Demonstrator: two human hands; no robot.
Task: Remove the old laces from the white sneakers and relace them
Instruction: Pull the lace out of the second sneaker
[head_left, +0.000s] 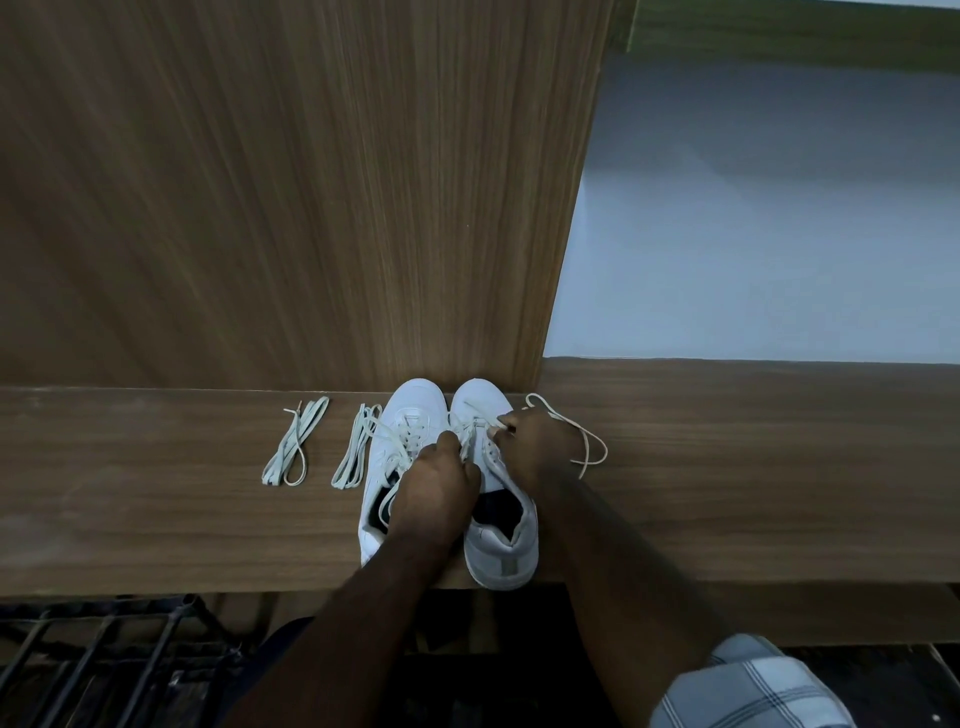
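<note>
Two white sneakers stand side by side on a wooden shelf, toes to the back wall. The left sneaker (387, 457) still carries a loose lace. On the right sneaker (493, 545), my left hand (436, 488) grips the eyelet flap and lace near the tongue. My right hand (535, 447) pinches the old lace (592, 441) over the front eyelets, and its free end loops out to the right on the shelf. Two folded lace bundles lie to the left, one (296, 441) farther out and one (356, 449) beside the left sneaker.
The wooden shelf (727, 467) runs across the view, with a tall wooden panel (311, 208) behind the shoes and a pale wall (753, 234) at the right. A black metal rack (104, 654) stands below left. The right sneaker's heel reaches the shelf's front edge.
</note>
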